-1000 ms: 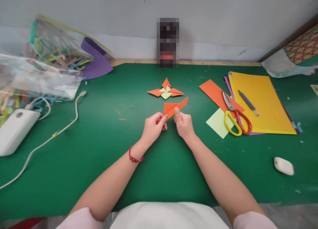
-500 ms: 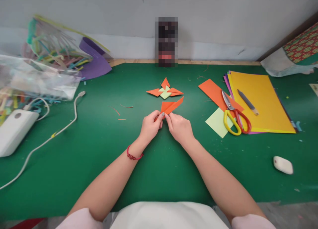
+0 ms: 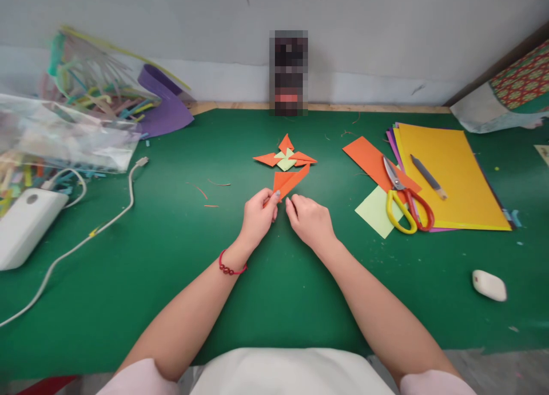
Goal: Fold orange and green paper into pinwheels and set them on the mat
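Observation:
A folded piece of orange paper (image 3: pixel 288 181) is pinched between the thumb and fingers of my left hand (image 3: pixel 258 213), with its long pointed end reaching up to the right. My right hand (image 3: pixel 309 218) is just right of the paper, apart from it, with its fingers curled in and nothing visible in them. Beyond both hands lies a paper star (image 3: pixel 284 159) with a pale green middle and orange points. The paper's tip comes close to the star's lower right side.
To the right, scissors (image 3: pixel 400 189) lie across an orange paper strip (image 3: pixel 362 152) and a pale green sheet (image 3: pixel 373 212). A pen-like tool (image 3: pixel 428 176) rests on stacked coloured paper (image 3: pixel 463 155). A white cable (image 3: pixel 81 245) and power bank (image 3: pixel 30 226) are left.
My right fingers have let go of the orange paper, leaving a small gap. My left hand has shifted slightly left with the paper, whose tip has moved left and a little up.

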A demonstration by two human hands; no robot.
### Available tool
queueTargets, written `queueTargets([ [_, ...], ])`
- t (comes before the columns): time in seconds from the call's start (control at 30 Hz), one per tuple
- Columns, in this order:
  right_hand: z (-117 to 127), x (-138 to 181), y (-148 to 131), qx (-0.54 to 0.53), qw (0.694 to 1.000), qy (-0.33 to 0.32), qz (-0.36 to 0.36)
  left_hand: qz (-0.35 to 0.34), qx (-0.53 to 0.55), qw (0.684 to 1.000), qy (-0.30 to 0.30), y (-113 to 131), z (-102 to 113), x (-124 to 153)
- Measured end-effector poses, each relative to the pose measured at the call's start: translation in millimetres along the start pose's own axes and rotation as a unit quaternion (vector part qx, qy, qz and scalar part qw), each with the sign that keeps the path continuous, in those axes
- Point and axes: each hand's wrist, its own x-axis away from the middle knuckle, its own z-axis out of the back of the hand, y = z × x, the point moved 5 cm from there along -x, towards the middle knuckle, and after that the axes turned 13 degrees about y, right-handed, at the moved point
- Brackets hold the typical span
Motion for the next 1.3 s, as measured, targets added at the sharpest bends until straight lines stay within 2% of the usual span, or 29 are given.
queueTargets([
  [0.13,-0.8,-0.3,4.5,0.016,0.999,0.017,-0.029,0.025,0.047,0.999,-0.005,-3.2,-0.2,0.4],
  [0.37,0.6,0.1,14.5,0.045,0.995,0.058,-0.074,0.061,0.097,0.986,-0.117,-5.6,-8.9,6.0],
  [0.47,4.1,0.4,14.7,0.048,0.992,0.093,-0.07,0.079,0.099,0.982,-0.142,-3.4,-8.8,6.9],
  [0.63,8.4,-0.8,11.5,0.045,0.988,0.142,-0.029,0.094,0.097,0.98,-0.149,-2.2,-8.1,8.0],
  [0.8,6.1,-2.1,6.0,0.042,0.995,0.091,0.007,0.095,0.098,0.976,-0.17,-0.3,-9.1,9.6],
  [1.0,1.6,-2.3,3.4,0.045,0.999,0.008,-0.013,0.104,0.072,0.975,-0.185,1.0,-9.7,10.1],
  [1.17,1.7,-2.9,4.8,0.044,0.999,0.002,-0.019,0.108,0.067,0.973,-0.192,0.9,-10.6,10.1],
  [1.3,2.9,-3.7,13.3,0.051,0.997,0.018,-0.051,0.103,0.075,0.971,-0.2,0.0,-9.4,10.0],
])
